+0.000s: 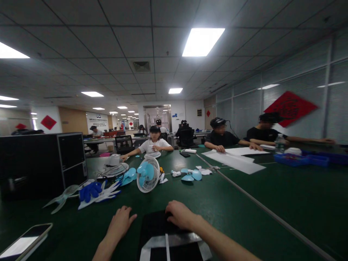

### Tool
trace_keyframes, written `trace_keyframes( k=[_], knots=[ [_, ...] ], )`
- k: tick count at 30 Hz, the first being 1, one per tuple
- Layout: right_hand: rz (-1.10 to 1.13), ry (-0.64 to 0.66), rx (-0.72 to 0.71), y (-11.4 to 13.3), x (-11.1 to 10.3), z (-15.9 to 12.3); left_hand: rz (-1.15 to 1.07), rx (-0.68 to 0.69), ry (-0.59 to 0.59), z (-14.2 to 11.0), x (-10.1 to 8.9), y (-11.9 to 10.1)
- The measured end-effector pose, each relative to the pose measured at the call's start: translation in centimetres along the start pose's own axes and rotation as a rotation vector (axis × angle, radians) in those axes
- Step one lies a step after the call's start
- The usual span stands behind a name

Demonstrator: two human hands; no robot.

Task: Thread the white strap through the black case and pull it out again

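Observation:
My left hand (121,222) rests on the green tabletop, left of a black flat item. Its fingers point forward with the thumb apart, and nothing is in it. The black flat item (152,228) lies in front of me, crossed by grey and white strips; its exact kind is unclear. My right hand (181,214) lies over its upper edge, fingers curled down onto it, fingertips partly hidden. Beyond my hands a small fan head (148,174) with light-blue blades and a white grille stands tilted on the table.
Blue-and-white gloves (95,194), a pale fan blade (63,198) and a phone (25,241) lie to the left, near a black computer case (73,159). Blue blades (191,175) lie ahead. White sheets (236,159) and blue trays (292,159) are by co-workers at right.

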State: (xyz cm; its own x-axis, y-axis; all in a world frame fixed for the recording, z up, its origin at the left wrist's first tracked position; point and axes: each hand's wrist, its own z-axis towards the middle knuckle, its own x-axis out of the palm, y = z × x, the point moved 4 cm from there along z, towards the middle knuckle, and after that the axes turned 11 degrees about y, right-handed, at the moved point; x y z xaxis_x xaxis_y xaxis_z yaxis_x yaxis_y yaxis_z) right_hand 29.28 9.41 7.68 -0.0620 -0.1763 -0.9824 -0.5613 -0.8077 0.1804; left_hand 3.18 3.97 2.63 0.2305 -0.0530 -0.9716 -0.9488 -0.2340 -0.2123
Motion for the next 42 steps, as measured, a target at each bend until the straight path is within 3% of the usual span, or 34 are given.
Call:
trace_keyframes(
  k=[4, 8, 14, 18, 22, 27, 35, 42],
  knots=[
    [0.024, -0.03, 0.032, -1.1, -0.6, -1.9, -0.004, 0.01, 0.01, 0.1, 0.1, 0.1],
    [0.113, -0.148, 0.179, -4.4, -1.7, -5.7, -0.002, 0.003, 0.014, 0.4, 0.2, 0.3],
    [0.136, -0.285, 0.51, -12.0, -3.1, -15.2, -0.036, -0.001, 0.094, 0.9, 0.7, 1.1],
    [0.098, -0.267, 0.709, -16.5, -3.4, -21.7, -0.037, 0.014, 0.094, 1.2, 0.8, 1.3],
    [0.087, -0.236, 0.858, -19.2, -3.1, -26.6, -0.011, 0.013, 0.1, 1.3, 0.9, 1.3],
    [0.155, -0.201, 0.926, -19.9, -2.3, -29.1, -0.037, 0.0, 0.139, 1.6, 1.2, 1.8],
    [0.14, -0.307, 0.92, -17.7, -2.4, -30.3, -0.036, 0.015, 0.111, 2.1, 1.5, 2.6],
    [0.313, -0.317, 0.92, -15.2, 1.2, -34.0, -0.046, 0.015, 0.122, 1.9, 1.6, 2.5]
  ],
)
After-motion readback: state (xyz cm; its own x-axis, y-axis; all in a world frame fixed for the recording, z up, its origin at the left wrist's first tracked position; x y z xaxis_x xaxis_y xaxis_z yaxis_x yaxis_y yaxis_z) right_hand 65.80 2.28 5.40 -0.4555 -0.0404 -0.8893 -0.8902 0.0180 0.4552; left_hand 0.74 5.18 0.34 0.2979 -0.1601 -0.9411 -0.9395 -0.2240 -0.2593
